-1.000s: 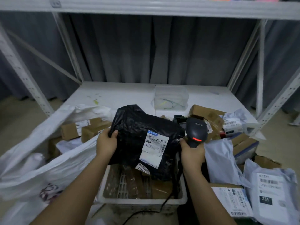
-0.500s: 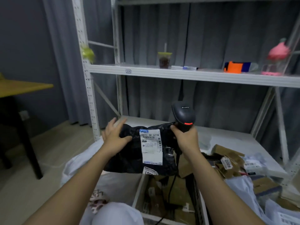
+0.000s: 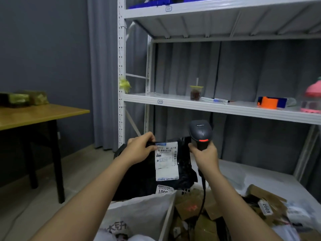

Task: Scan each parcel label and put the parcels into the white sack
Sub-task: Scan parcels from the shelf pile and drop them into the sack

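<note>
From my head camera, my left hand (image 3: 139, 148) pinches the top left edge of the black plastic parcel (image 3: 147, 178), fingers curled over its rim, holding it up in front of me above the white sack (image 3: 139, 214). The parcel's white shipping label (image 3: 166, 160) faces me, upright, just right of my left fingers; a smaller tag marked 1000 (image 3: 164, 190) sits at the parcel's lower edge, touching the sack's rim.

My right hand (image 3: 205, 156) is wrapped tight round the grip of the grey barcode scanner (image 3: 200, 132), which stands upright just right of the parcel, a red light glowing on its neck. Its black cable (image 3: 202, 202) hangs down from my fist into the white crate (image 3: 166, 221) near me, where brown cardboard boxes (image 3: 194, 211) lie.

Further right, more parcels are heaped on the low shelf, one crumpled brown one carrying a tag marked 2009 (image 3: 265, 208). On the middle shelf (image 3: 173, 101) far ahead stand a drink cup with a straw (image 3: 196, 92), a pen (image 3: 217, 100) and an orange and blue object (image 3: 270, 102). At far left is a wooden tabletop (image 3: 38, 114) on black legs.
</note>
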Action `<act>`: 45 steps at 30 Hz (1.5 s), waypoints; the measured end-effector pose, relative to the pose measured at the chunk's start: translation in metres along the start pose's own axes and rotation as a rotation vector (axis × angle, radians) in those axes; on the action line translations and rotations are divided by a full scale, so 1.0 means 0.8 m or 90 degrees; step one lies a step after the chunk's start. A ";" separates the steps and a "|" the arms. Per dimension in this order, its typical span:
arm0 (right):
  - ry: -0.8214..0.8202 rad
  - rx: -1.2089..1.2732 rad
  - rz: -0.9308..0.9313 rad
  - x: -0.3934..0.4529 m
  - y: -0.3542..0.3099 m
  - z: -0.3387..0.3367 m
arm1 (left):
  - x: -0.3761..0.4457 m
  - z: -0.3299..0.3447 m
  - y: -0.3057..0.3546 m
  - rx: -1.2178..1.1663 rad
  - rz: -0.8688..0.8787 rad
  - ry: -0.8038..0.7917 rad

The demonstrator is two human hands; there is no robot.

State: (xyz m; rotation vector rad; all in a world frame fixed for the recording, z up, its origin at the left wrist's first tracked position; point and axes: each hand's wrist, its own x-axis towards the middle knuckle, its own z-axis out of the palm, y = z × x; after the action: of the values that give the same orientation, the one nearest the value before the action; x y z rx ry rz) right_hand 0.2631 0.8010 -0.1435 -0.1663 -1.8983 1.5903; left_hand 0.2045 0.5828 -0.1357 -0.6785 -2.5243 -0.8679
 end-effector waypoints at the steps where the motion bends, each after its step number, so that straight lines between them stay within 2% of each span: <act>1: -0.025 0.007 -0.002 0.000 -0.004 0.002 | 0.002 -0.005 -0.002 -0.002 -0.004 -0.003; 5: -0.160 0.015 -0.010 0.000 -0.014 0.015 | 0.007 -0.022 -0.012 0.015 -0.004 -0.052; 8: -0.217 0.008 0.002 0.006 -0.016 0.029 | 0.009 -0.030 -0.019 0.013 -0.014 -0.085; 13: -0.204 -0.010 0.007 0.020 -0.013 0.051 | 0.014 -0.047 -0.021 0.016 -0.026 -0.091; 16: -0.186 -0.013 0.000 0.026 -0.012 0.067 | 0.017 -0.053 -0.021 0.073 -0.053 -0.115; 19: -0.134 0.005 -0.001 0.029 -0.009 0.079 | 0.020 -0.052 -0.030 0.115 -0.084 -0.062; 22: -0.127 0.029 0.018 0.021 -0.006 0.077 | 0.023 -0.050 -0.042 0.071 -0.162 0.031; 25: -0.207 -0.030 0.063 0.005 0.001 0.070 | 0.029 -0.045 -0.056 0.010 -0.237 0.077; 29: -0.276 -0.131 0.019 -0.019 0.013 0.060 | 0.038 -0.038 -0.067 -0.039 -0.283 0.129; 35: -0.284 -0.189 0.001 -0.024 0.015 0.062 | 0.047 -0.041 -0.078 -0.095 -0.299 0.148; 45: -0.296 -0.174 0.013 -0.021 0.020 0.079 | 0.048 -0.047 -0.089 -0.089 -0.294 0.165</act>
State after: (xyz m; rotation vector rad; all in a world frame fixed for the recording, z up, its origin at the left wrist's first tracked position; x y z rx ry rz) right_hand 0.2371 0.7438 -0.1681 0.0786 -2.4776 1.4642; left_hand 0.1415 0.5208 -0.1222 -0.0038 -2.4283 -1.2071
